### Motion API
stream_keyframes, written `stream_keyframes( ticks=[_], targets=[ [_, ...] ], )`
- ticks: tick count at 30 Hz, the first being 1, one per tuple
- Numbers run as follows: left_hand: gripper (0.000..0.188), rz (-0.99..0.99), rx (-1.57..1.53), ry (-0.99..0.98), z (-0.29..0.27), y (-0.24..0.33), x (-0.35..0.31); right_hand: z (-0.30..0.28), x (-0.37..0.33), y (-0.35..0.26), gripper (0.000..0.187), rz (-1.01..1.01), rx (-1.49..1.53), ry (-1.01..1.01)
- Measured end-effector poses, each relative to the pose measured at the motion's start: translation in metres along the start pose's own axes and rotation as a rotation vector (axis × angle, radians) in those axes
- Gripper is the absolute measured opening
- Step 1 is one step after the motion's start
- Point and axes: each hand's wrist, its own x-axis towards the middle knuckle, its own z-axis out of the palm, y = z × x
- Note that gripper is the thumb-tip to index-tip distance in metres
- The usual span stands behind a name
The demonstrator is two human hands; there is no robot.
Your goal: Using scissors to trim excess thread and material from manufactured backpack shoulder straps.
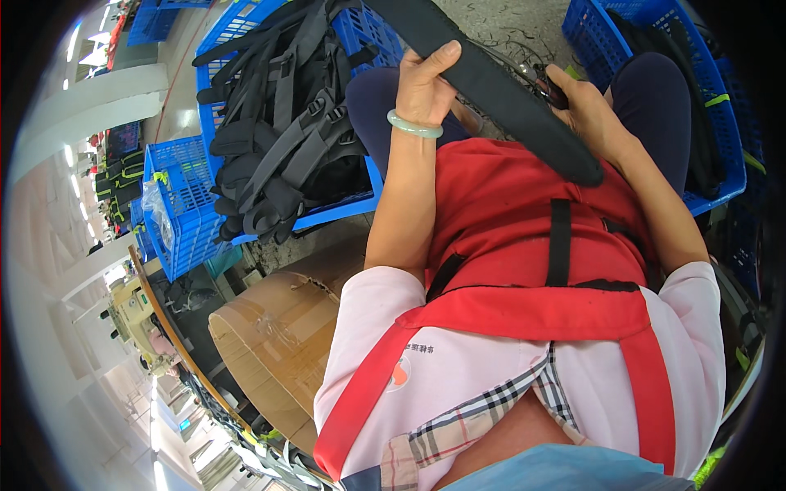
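My left hand (427,86), with a pale green bangle at the wrist, is closed on a long black padded strap (512,102). Its thumb presses on the upper face while the fingers go underneath. The strap slants from the top of the view down to a rounded end above my red apron (499,196). Beside the strap's right edge, my right hand (585,110) is closed around dark-handled scissors (554,92). Their metal part points up and left, partly hidden behind the strap.
On my left, a blue crate (372,196) is heaped with black padded straps (286,123). Another blue crate (725,123) with dark pieces stands on the right. A smaller blue crate (176,196) and a cardboard box (278,327) are at left. Dark scraps (508,41) litter the floor ahead.
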Motion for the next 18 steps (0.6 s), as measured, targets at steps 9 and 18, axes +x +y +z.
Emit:
stream_keyframes(
  ticks=[9, 18],
  targets=[
    [0.017, -0.016, -0.024, 0.014, 0.004, -0.013, -0.002, 0.012, 0.004, 0.004, 0.031, 0.029, -0.022, -0.008],
    [0.018, -0.040, -0.080, 0.063, 0.010, -0.019, -0.004, 0.010, 0.004, 0.004, 0.030, -0.027, -0.034, 0.004]
  ],
)
